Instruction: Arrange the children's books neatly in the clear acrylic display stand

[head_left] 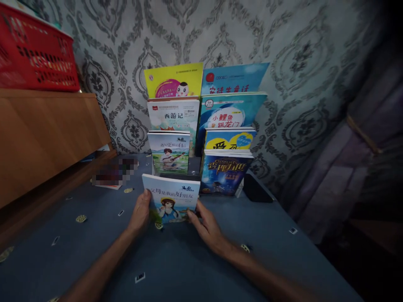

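A light-blue paperback book (171, 197) with a girl in a yellow hat on its cover is held upright between both hands. My left hand (140, 211) grips its left edge, and my right hand (207, 224) has fingers and thumb closed on its lower right edge. Just behind it, a book with a guitar player on the cover (170, 155) stands in the left column of a tiered book stand. Farther back in that column are a white book (173, 115) and a yellow book (174, 82). A dark-blue book (224, 174) fronts the right column.
More blue books (233, 111) rise behind the dark-blue one. A blurred-out item (115, 173) lies on the blue patterned cloth (176, 268) at left. A wooden cabinet (47, 138) bears a red basket (37, 54). Near the curtain (343, 155) lies a flat black object (258, 188).
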The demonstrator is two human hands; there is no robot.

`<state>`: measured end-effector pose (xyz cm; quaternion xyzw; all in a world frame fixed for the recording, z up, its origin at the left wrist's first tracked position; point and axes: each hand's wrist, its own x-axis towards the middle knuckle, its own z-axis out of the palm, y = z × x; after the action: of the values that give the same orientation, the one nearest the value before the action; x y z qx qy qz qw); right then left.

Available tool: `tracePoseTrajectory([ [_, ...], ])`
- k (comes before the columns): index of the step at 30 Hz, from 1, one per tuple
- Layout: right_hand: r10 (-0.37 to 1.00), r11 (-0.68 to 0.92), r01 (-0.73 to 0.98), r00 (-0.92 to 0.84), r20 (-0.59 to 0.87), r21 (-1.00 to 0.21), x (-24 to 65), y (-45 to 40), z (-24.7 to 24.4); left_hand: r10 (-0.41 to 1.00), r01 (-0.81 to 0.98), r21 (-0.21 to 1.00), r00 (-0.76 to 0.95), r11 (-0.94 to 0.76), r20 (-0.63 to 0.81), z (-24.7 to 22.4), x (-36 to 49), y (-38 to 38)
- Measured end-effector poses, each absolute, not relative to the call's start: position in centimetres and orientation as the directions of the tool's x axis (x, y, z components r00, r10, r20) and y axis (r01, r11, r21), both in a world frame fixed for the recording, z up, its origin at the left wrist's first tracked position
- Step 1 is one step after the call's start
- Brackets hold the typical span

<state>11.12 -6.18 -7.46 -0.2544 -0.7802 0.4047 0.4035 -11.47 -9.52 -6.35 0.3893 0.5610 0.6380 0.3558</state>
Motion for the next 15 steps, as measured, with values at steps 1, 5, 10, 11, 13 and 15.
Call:
tracePoseTrajectory([
  [1,0.730,0.541,0.076,-0.537,0.422,-0.838,11.1,-6.3,-7.3,0.904,-0.009,0.993,-0.414,-0.118,0.104,-6.2,-11.7,-9.5],
  [5,0.759,0.522,0.065,-0.490,0.429,-0.850,10.8,-6.3,-7.0,0.974,0.058,0.993,-0.197,-0.099,0.108,-4.0,-13.3,-9.8],
  [10,0.776,0.502,0.042,-0.463,0.428,-0.864,10.3,-6.0,-7.0,0.991,0.157,0.987,0.125,0.030,-0.050,-0.5,-15.3,-10.2],
  [11,0.779,0.501,0.051,-0.461,0.425,-0.864,10.2,-5.9,-7.0,0.988,0.165,0.985,0.136,0.055,-0.078,0.0,-15.6,-10.2],
  [13,0.787,0.499,0.065,-0.450,0.421,-0.864,9.9,-5.7,-7.1,0.985,0.180,0.980,0.135,0.080,-0.105,0.8,-16.0,-10.1],
  [15,0.794,0.508,0.065,-0.421,0.438,-0.859,9.6,-5.3,-7.0,0.986,0.215,0.974,0.132,0.067,-0.097,1.8,-16.2,-9.7],
])
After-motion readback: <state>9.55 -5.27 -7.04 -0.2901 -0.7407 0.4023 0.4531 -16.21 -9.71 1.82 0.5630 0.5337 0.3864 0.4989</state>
